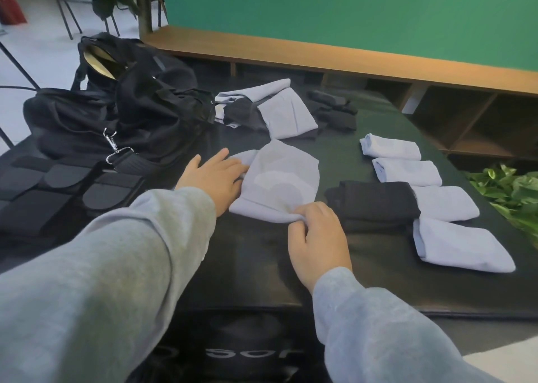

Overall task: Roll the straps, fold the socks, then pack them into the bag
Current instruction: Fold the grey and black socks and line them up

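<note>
In the head view, a pale lavender fabric sock (279, 181) is lying mid-table on the black table (262, 266). The left hand (214, 178) is pressing its left edge with spread, straight fingers; the right hand (317, 237) is pinching its near edge between thumb and curled fingers. The black duffel bag (116, 111) is sitting at the far left corner.
</note>
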Available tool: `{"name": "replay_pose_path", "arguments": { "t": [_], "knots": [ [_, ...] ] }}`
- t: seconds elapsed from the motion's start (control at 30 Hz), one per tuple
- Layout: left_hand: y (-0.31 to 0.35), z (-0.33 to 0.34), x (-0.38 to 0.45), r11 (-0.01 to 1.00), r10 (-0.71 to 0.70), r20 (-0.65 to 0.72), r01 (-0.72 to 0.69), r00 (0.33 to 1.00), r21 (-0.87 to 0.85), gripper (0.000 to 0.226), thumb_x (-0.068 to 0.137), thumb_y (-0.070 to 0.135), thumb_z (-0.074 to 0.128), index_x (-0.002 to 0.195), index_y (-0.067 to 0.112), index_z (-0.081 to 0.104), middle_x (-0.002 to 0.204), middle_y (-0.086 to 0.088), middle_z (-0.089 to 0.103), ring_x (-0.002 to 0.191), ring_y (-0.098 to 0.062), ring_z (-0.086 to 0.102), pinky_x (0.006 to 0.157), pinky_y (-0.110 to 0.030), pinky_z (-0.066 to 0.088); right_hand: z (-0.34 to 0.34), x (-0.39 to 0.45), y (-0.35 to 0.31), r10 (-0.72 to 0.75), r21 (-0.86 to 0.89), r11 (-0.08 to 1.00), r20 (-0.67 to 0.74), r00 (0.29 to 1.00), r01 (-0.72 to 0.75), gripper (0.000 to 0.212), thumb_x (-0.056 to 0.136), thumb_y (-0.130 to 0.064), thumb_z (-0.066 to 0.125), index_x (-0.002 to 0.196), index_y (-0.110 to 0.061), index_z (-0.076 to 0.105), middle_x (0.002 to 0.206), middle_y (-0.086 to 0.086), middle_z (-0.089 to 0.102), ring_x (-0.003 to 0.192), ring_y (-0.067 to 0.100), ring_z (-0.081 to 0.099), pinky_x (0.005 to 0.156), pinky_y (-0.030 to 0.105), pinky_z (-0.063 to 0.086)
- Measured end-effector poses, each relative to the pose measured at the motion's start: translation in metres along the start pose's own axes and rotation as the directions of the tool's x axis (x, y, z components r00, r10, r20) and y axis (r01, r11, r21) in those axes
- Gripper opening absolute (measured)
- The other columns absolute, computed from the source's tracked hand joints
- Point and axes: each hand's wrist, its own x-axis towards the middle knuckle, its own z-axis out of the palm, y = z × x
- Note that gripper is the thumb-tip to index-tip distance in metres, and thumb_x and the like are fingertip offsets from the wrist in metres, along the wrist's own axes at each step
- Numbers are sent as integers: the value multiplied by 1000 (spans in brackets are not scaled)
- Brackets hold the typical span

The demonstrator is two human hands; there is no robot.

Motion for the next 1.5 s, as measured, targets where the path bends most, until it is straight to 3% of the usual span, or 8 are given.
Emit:
{"name": "replay_pose_path", "arguments": {
  "t": [0.17, 0.27, 0.4, 0.53, 0.63, 0.87, 1.13, 1.5],
  "knots": [
    [-5, 1, 5, 988, -150, 69, 152, 986, -22, 47, 101, 24, 18, 147, 29, 18, 155, 9, 15, 144, -16, 4, 114, -46, 8, 0, -1, 2, -42, 9, 999, -3, 999, 42, 14, 89, -11, 44, 82, -6, 55, 83, -5, 49, 85, 12, 43, 69, 18, 31],
    [2, 1, -8, 932, -150, -10, 138, 989, -336, 42, 101, 17, 25, 142, 21, 31, 151, 0, 29, 141, -20, 20, 115, -39, 12, 0, -1, 0, -48, 2, 999, 4, 999, 48, 14, 89, -13, 45, 84, -7, 56, 84, -6, 49, 86, 12, 44, 74, 21, 37],
    [14, 12, -52, 682, -211, -242, -35, 947, -731, 40, 100, 27, 37, 140, 23, 41, 145, 11, 37, 135, -4, 30, 111, -17, 16, -1, -2, -2, -41, -1, 999, 0, 999, 41, 14, 89, -14, 46, 84, -5, 56, 85, -3, 50, 87, 13, 45, 73, 23, 39],
    [24, 17, -85, 765, 23, -293, -205, 956, -610, 64, 82, 62, 34, 137, 32, 44, 137, 25, 37, 130, 6, 32, 110, -18, 22, -4, -4, -3, -35, 9, 999, 33, 999, 35, 10, 87, -14, 48, 84, -10, 56, 86, -8, 49, 89, 11, 45, 71, 21, 35],
    [28, 22, -98, 873, 125, -222, -214, 967, -439, 58, 84, 56, 49, 137, 34, 42, 143, 24, 33, 137, 3, 22, 114, -23, 19, -8, -5, -6, -20, 20, 1000, 93, 995, 18, 9, 86, -14, 49, 88, -21, 55, 90, -15, 46, 96, 8, 44, 73, 17, 31],
    [30, 27, -106, 877, -10, -284, -127, 959, -463, 41, 90, 14, 51, 129, 25, 51, 138, 12, 45, 133, -7, 34, 108, -18, 21, -15, -21, 2, -99, -32, 994, 178, 979, 106, 29, 91, -14, 52, 119, -20, 58, 123, -13, 53, 120, 4, 40, 86, 2, 20],
    [30, 19, -101, 864, -161, -226, 27, 961, -502, 37, 91, 21, 49, 125, 36, 51, 126, 16, 53, 117, -14, 46, 103, -28, 35, -13, -22, 0, -75, -38, 996, 96, 993, 79, 22, 98, -21, 44, 113, -19, 60, 101, -16, 48, 104, 8, 46, 81, 8, 26],
    [29, 19, -101, 849, -131, -292, -46, 947, -527, 14, 93, 30, 51, 105, 31, 59, 106, 15, 56, 100, -8, 45, 92, -29, 39, -15, -19, -2, 67, 2, 998, 91, 994, -68, 21, 96, -24, 47, 114, -30, 55, 97, -18, 50, 94, 5, 48, 79, 18, 37]
  ]
}}
